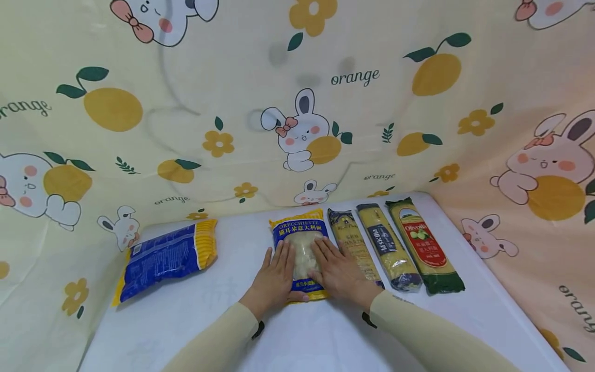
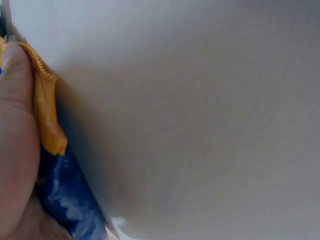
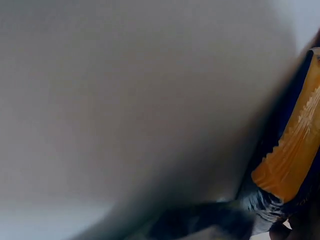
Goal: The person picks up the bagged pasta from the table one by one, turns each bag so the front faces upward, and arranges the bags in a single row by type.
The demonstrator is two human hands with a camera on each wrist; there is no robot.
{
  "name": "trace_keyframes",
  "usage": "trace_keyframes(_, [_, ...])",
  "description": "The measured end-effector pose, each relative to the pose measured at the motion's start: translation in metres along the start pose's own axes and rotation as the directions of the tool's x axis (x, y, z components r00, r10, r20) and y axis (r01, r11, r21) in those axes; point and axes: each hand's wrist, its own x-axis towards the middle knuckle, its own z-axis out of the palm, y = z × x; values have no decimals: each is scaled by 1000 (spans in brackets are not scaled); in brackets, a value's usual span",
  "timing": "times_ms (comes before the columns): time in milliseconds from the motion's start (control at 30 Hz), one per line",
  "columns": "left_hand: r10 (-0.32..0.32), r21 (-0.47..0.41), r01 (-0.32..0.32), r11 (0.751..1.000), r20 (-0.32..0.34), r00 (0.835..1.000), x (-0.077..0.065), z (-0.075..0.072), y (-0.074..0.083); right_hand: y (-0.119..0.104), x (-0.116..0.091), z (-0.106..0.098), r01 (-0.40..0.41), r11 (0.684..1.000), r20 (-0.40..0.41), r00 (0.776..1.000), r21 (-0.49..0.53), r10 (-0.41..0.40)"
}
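Observation:
A blue and yellow bag of orecchiette pasta lies face up on the white table, its clear window showing pale pasta. My left hand rests along the bag's left side with fingers straight, the thumb near its lower edge. Over the right side lies my right hand, fingers extended across the window. In the left wrist view, the thumb touches the bag's yellow end. Only the crimped yellow end and blue film appear in the right wrist view.
Right of the bag lie three long pasta packets: a gold and dark blue one, one with a navy label and a red and green one. Another blue bag lies at left on the table. A printed curtain hangs behind.

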Motion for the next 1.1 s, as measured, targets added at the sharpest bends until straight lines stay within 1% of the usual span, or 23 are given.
trace_keyframes(67, [14, 29, -14, 999, -14, 1000, 6, 1, 0, 4, 0, 1, -14, 1000, 10, 1000, -5, 14])
trace_keyframes(167, [31, 44, -30, 999, -14, 999, 17, 3, 1, 12, 1, 0, -18, 1000, -7, 1000, 4, 18])
trace_keyframes(267, [31, 55, -31, 998, -8, 999, 25, 5, 2, 18, 3, 0, -13, 1000, -28, 1000, 11, 13])
trace_keyframes(367, [19, 66, -18, 998, -17, 1000, 30, 7, 3, 21, 4, 0, -16, 1000, -28, 999, 27, 17])
trace_keyframes(433, [5, 66, -5, 998, -8, 1000, 30, 7, 4, 22, 4, 1, -16, 999, -18, 1000, 34, 17])
trace_keyframes(533, [-16, 40, 15, 999, 13, 1000, 28, 8, 6, 23, 3, 3, -17, 999, 3, 1000, 41, 17])
trace_keyframes(667, [-35, -7, 35, 999, 39, 999, 25, 6, 10, 23, 0, 4, -24, 999, 1, 1000, 32, 24])
trace_keyframes(733, [-38, -26, 39, 999, 54, 998, 24, 5, 11, 23, 0, 5, -29, 999, -3, 1000, 27, 29])
trace_keyframes(833, [-36, -85, 43, 995, 72, 997, 21, 2, 8, 23, 0, 6, -26, 999, -6, 1000, 23, 26])
trace_keyframes(900, [-43, -121, 52, 991, 81, 996, 17, 0, 4, 22, 0, 6, -23, 999, 0, 1000, 26, 23])
trace_keyframes(967, [-63, -149, 75, 986, 81, 995, 11, -3, -5, 20, 0, 6, -19, 999, 2, 1000, 31, 19])
trace_keyframes(1033, [-98, -160, 108, 981, 69, 993, 3, -9, -16, 19, 1, 6, -19, 999, 0, 1000, 35, 19])
trace_keyframes(1100, [-146, -175, 153, 973, 52, 988, -5, -17, -31, 17, 1, 5, -21, 999, -3, 1000, 32, 21])
